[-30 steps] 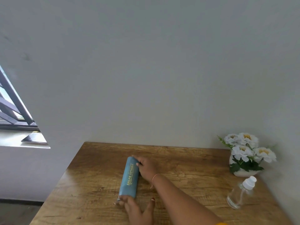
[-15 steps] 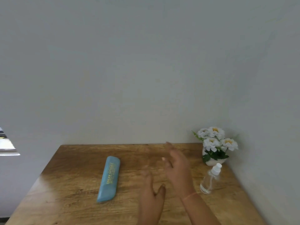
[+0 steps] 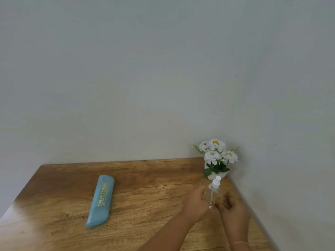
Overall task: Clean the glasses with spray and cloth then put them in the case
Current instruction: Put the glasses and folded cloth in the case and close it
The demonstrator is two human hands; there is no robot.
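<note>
Left hand [image 3: 196, 201] curls round spray bottle [image 3: 212, 193] from its left side. Right hand [image 3: 231, 205] sits at bottle's base, rt side; grip unclear (blur). Case [image 3: 100, 200] lies well left of bottle on tabletop [image 3: 154, 178], closed, long axis near-to-far; left hand nearer. Glasses, cloth not in view. Potted flowers [image 3: 216, 156] just behind bottle.

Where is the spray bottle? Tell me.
Head view, right side: the spray bottle is near the table's far right corner, in front of the flower pot, between the left hand and right hand.
</note>
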